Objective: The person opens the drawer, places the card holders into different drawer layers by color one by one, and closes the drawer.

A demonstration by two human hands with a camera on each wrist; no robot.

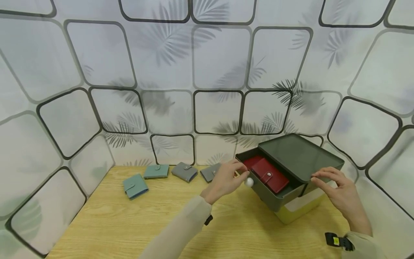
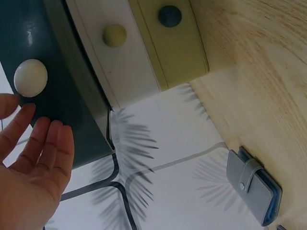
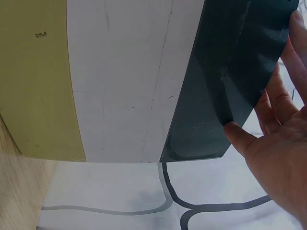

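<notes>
A small three-tier drawer cabinet has a dark green top tier, a white middle and a yellow bottom. Its top drawer is pulled out, with a red wallet lying in it and more red behind. My left hand is at the drawer front, fingertips right beside the white round knob, which shows whole and ungripped in the left wrist view. My right hand touches the cabinet's top right edge with extended fingers, the thumb against the dark green side.
Left of the cabinet on the wooden table lie two teal wallets and two grey wallets, the last partly behind my left hand. A patterned white backdrop stands behind and at the sides.
</notes>
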